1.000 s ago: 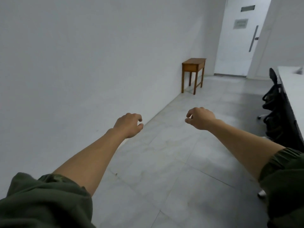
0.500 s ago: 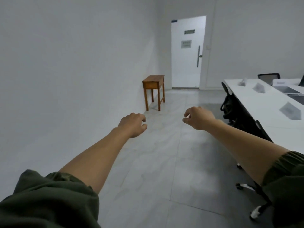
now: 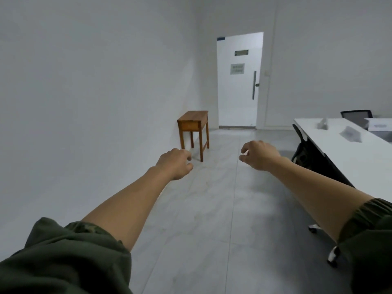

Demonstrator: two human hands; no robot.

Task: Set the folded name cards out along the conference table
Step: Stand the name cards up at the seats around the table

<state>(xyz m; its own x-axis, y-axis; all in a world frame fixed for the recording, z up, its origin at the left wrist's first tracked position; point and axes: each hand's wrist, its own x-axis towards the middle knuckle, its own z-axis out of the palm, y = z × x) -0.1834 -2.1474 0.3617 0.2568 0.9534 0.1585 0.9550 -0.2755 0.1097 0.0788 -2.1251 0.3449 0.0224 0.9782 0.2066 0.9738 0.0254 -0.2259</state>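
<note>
Both my arms stretch forward over the grey tiled floor. My left hand [image 3: 175,163] is loosely curled with nothing in it. My right hand [image 3: 259,154] is also loosely curled, fingers a little apart, holding nothing. The white conference table [image 3: 343,149] runs along the right side. Two folded name cards stand on it: one [image 3: 351,134] nearer, another [image 3: 322,123] further back. Both hands are well left of the table, over the aisle.
A small wooden side table [image 3: 193,129] stands against the left wall. A white door [image 3: 239,80] closes the far end. Black office chairs sit tucked at the table's near side [image 3: 305,153] and at its far end [image 3: 356,115]. A chair's castors [image 3: 333,254] show bottom right.
The view has swung right and lifted: the door and side table shifted leftward, then toward centre, and the conference table with its cards came into sight. Both hands kept their loosely curled pose.
</note>
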